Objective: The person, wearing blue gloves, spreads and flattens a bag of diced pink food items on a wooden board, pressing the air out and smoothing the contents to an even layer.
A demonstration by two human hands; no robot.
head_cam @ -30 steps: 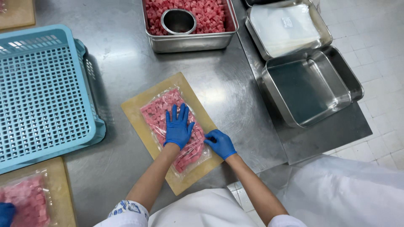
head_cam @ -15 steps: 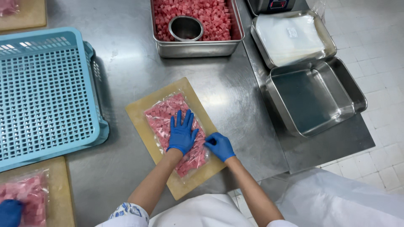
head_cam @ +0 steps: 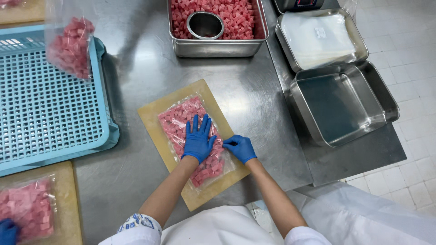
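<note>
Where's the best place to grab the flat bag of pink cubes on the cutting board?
Probably the bag's far top edge, coming from the tray side: that end is uncovered, thin and flat on the cutting board. The left hand presses the middle, and the right hand holds the near right edge.

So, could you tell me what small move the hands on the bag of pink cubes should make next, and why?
Probably slide the left hand toward the bag's far end, spreading the cubes. That hand lies flat on the bag's middle while the right hand pins its edge on the wooden board, and the cubes near the person look heaped rather than level.
</note>
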